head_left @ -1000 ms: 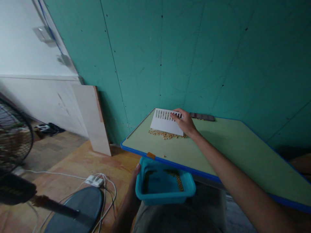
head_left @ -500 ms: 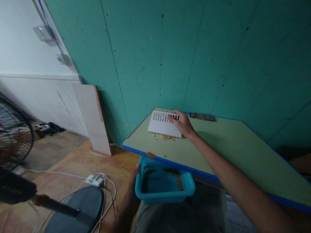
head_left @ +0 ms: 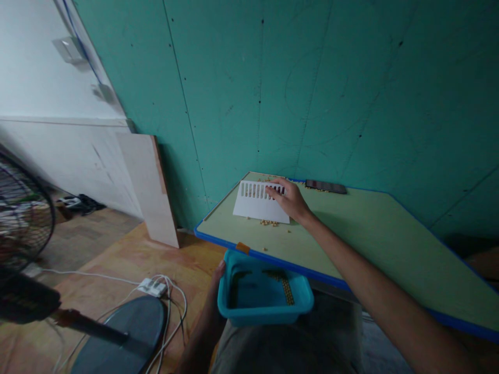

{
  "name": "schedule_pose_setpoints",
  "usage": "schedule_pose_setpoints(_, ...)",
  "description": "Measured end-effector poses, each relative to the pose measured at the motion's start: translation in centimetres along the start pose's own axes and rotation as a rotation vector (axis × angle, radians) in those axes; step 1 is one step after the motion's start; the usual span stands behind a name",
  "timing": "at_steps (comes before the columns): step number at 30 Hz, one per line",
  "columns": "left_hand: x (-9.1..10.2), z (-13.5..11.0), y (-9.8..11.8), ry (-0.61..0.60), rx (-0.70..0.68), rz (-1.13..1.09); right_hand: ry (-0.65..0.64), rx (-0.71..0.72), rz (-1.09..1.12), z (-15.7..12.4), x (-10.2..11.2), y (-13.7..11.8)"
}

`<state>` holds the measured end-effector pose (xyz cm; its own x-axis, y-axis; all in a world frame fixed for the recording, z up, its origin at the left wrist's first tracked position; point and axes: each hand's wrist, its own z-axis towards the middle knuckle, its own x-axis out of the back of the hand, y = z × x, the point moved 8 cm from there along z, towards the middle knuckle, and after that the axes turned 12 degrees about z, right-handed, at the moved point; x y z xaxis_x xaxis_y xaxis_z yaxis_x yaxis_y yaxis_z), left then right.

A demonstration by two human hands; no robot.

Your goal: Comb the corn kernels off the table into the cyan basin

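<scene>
My right hand (head_left: 290,200) grips a white slotted plastic plate (head_left: 259,208) by its right end, fingers over the row of slots. The plate leans low over the pale green tabletop (head_left: 343,228). Small tan beads or beans (head_left: 270,223) lie along its lower edge, and a few more show behind it. Below the table's front edge, my left hand (head_left: 218,278) holds a blue plastic tub (head_left: 265,317) by its left side, the fingers partly hidden. Inside the tub, more of the small tan pieces (head_left: 287,292) gather mostly on the right.
A dark phone (head_left: 326,186) rests at the back edge of the table against the green wall (head_left: 218,93). An orange clip or tape piece (head_left: 243,248) marks the blue front edge. To the left stand a fan (head_left: 25,223), a power strip (head_left: 152,287) with loose cables, and a leaning board (head_left: 146,187).
The plate has shifted slightly left and toward me. Fewer tan pieces show in front of it, and some now show behind it. My left hand and the tub stay in place.
</scene>
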<state>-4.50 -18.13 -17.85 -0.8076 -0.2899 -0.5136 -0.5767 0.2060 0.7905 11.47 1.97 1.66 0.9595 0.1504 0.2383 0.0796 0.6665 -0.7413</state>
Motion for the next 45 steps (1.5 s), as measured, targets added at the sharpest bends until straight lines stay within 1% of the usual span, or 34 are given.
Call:
schedule_pose_setpoints(2,0.3,0.2,0.2,0.029,-0.045,-0.006,-0.009,-0.014,0.014,-0.1,-0.1,0.0)
schedule_pose_setpoints(3,0.4,0.2,0.2,0.034,-0.046,-0.009,-0.017,-0.024,0.02,-0.1,-0.2,0.0)
schedule_pose_setpoints(6,0.1,0.1,-0.1,0.004,-0.007,-0.034,-0.031,-0.059,0.044,-0.2,-0.4,0.3)
schedule_pose_setpoints(10,0.0,-0.2,0.4,-0.014,-0.042,-0.047,-0.032,-0.096,0.067,-0.4,-0.5,0.6)
schedule_pose_setpoints(15,-0.1,-0.1,-0.1,-0.042,0.011,-0.052,-0.038,-0.054,0.071,-0.8,-0.9,0.1)
schedule_pose_setpoints(17,-0.1,0.0,-0.3,-0.04,0.028,-0.076,-0.042,-0.065,0.075,-1.0,-1.1,0.1)
schedule_pose_setpoints(22,0.2,-0.2,0.3,-0.004,-0.011,-0.039,-0.035,-0.113,0.087,-1.5,-1.0,0.5)
schedule_pose_setpoints(25,0.1,-0.2,0.1,-0.018,0.019,-0.04,-0.031,-0.148,0.081,-2.1,-0.6,0.7)
schedule_pose_setpoints(30,0.2,-0.1,0.0,-0.016,-0.011,-0.072,-0.036,-0.162,0.055,-3.5,-0.3,0.4)
schedule_pose_setpoints(36,-0.4,-0.8,0.5,-0.013,0.003,-0.041,-0.07,-0.177,0.031,-5.1,-0.3,0.3)
schedule_pose_setpoints(40,-0.4,-1.1,0.8,0.0,0.021,0.0,-0.105,-0.193,0.029,-6.0,-0.9,-0.5)
schedule_pose_setpoints(45,-0.3,-0.9,1.0,0.008,-0.019,0.031,-0.119,-0.17,0.041,-6.4,-1.8,-2.5)
